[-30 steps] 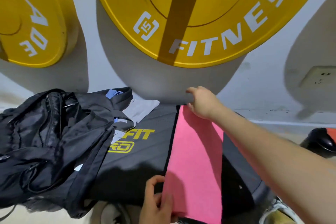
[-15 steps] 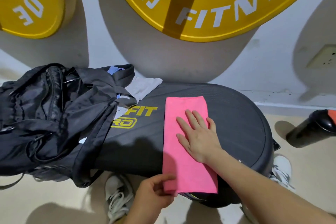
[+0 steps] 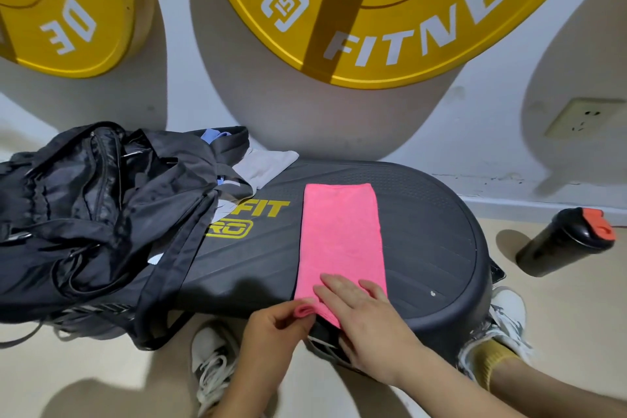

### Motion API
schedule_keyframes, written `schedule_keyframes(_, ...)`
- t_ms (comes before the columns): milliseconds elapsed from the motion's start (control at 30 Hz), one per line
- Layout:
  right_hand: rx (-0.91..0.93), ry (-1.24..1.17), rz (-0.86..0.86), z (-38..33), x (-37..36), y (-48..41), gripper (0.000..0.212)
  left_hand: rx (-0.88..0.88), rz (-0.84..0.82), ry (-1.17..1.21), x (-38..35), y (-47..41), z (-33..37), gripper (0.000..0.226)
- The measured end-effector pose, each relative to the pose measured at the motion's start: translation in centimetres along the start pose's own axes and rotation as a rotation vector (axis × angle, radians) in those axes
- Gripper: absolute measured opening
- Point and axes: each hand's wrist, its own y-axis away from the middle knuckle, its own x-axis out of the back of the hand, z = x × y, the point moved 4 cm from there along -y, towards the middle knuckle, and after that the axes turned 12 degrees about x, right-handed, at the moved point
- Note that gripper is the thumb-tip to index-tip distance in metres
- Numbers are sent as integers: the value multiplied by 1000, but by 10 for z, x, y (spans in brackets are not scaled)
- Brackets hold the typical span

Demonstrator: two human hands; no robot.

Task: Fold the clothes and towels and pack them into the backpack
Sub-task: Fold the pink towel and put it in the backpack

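A pink towel, folded into a long strip, lies lengthwise on the dark oval platform. My left hand pinches the towel's near left corner, which is rolled up between thumb and fingers. My right hand lies flat with straight fingers on the towel's near end. The black backpack slumps on the platform's left side, its top open. A grey cloth and a bit of blue fabric stick out beside it.
Two big yellow weight plates lean on the white wall behind. A black shaker bottle with a red lid lies on the floor at the right. White sneakers stand on the floor under my hands. A wall socket is at the right.
My right hand slid down the towel from its far end to the near end. My left hand now pinches a rolled corner. The view tilted down.
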Motion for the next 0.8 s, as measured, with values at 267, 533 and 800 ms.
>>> schedule_keyframes(267, 83, 105, 101, 6, 4, 14, 50, -537, 18, -888, -15, -13, -8, 72)
schedule_keyframes(533, 144, 224, 5, 4, 9, 30, 42, -632, -140, -1329, -17, -15, -10, 76)
schedule_keyframes(800, 85, 130, -164, 4, 21, 48, 45, -433, -224, -1356, -10, 5, 4, 44)
